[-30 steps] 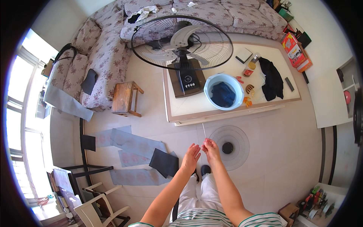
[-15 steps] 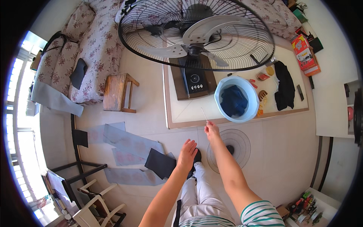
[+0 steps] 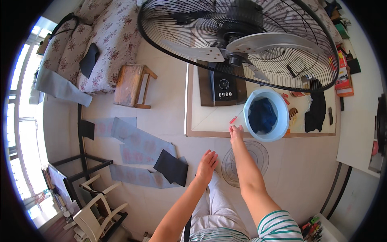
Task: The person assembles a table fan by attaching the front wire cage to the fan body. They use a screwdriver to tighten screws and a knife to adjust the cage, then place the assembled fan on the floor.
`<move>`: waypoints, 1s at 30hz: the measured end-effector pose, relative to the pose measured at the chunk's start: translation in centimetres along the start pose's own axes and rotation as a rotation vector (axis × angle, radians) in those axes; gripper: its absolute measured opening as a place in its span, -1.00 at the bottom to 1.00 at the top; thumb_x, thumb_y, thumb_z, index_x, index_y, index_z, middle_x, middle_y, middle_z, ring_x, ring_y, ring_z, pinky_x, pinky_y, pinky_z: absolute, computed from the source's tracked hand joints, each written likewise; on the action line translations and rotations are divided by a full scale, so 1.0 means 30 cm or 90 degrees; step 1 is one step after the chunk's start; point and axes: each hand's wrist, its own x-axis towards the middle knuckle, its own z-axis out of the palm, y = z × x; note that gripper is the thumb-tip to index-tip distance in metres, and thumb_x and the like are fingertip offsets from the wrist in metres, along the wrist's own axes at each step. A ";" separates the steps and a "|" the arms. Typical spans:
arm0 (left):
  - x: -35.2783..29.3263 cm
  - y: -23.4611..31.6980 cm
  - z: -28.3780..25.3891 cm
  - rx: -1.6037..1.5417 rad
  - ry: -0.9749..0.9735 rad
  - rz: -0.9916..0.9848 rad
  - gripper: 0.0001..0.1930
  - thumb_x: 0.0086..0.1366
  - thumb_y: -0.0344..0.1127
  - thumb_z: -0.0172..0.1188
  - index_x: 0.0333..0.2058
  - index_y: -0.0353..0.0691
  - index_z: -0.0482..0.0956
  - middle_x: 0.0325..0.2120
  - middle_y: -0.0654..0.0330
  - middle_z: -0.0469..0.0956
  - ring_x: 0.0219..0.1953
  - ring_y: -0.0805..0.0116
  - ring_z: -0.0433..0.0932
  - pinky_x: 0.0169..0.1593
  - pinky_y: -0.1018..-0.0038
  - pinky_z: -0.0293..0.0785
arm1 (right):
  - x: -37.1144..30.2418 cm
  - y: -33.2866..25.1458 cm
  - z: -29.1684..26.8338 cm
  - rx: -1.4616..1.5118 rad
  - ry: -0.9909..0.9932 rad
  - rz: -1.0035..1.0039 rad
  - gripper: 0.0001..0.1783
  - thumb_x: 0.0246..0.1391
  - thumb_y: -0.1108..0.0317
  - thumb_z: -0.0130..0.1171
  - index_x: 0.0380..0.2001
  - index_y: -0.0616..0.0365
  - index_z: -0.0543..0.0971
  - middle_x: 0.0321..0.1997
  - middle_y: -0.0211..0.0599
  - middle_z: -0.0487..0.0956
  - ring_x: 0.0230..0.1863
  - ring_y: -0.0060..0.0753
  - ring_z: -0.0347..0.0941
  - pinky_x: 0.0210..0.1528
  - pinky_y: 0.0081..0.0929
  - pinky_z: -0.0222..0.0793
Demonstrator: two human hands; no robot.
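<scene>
At the near side of a cream tabletop [image 3: 209, 124], a slim screwdriver with a red handle [image 3: 234, 119] is seen lying beside a light blue basin [image 3: 283, 121], in which dark blue cloth [image 3: 262, 115] is held. The right hand [image 3: 236, 131] is stretched out just short of the handle, its fingers loosely apart; nothing appears to be gripped, though whether a fingertip touches the handle cannot be told. The left hand [image 3: 208, 161] is held lower, in front of the body, empty, with its fingers extended.

Over the tabletop, nearest the viewer's eye, a large fan [image 3: 235, 59] is shown standing on a dark base [image 3: 223, 89] with a round dial and a row of buttons. Its grey blades [image 3: 278, 43] are left uncovered, with a black wire cage seen around and behind them. On the floor, partly hidden by the right forearm, a second round wire guard [image 3: 230, 164] is laid flat.

As far as can be judged, the front of the fan has been opened and its guard set aside. The blades are not yet removed, and the guard is not fitted. Whether any screws have been loosened cannot be made out, and neither hand is occupied with a tool.
</scene>
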 end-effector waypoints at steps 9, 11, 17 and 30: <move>-0.045 0.002 -0.008 -0.069 0.023 0.008 -0.43 0.27 -0.25 -0.02 0.21 -0.19 0.03 0.10 0.14 0.26 0.11 0.32 0.31 0.11 0.41 0.29 | -0.340 0.096 -0.173 -0.207 -0.232 0.095 -0.51 0.08 0.42 0.02 0.10 0.24 0.23 -0.08 -0.22 0.39 -0.22 -0.45 0.40 -0.24 -0.52 0.38; -0.048 0.000 -0.023 -0.087 0.013 0.011 -0.43 0.27 -0.24 -0.02 0.21 -0.19 0.03 0.09 0.14 0.29 0.08 0.33 0.35 0.08 0.43 0.33 | -0.438 0.102 -0.185 -0.206 -0.279 0.102 -0.52 0.07 0.43 0.01 0.08 0.27 0.25 -0.11 -0.21 0.41 -0.17 -0.43 0.39 -0.17 -0.52 0.36; -0.086 0.054 -0.041 -0.104 0.032 0.022 -0.42 0.27 -0.21 0.00 0.20 -0.21 0.02 0.05 0.12 0.31 0.04 0.32 0.40 0.02 0.45 0.40 | -0.583 0.107 -0.154 -0.220 -0.382 0.133 -0.61 0.09 0.45 -0.09 0.02 0.29 0.31 -0.11 -0.19 0.44 -0.09 -0.37 0.37 0.00 -0.47 0.28; -0.142 0.370 -0.180 -0.149 0.022 0.089 -0.46 0.31 -0.24 -0.07 0.19 -0.26 0.01 0.07 0.09 0.30 0.05 0.29 0.39 0.01 0.45 0.39 | -0.748 0.221 0.138 -0.283 -0.481 0.155 -0.70 0.08 0.50 -0.23 -0.12 0.24 0.40 -0.11 -0.25 0.45 -0.04 -0.39 0.36 0.00 -0.43 0.30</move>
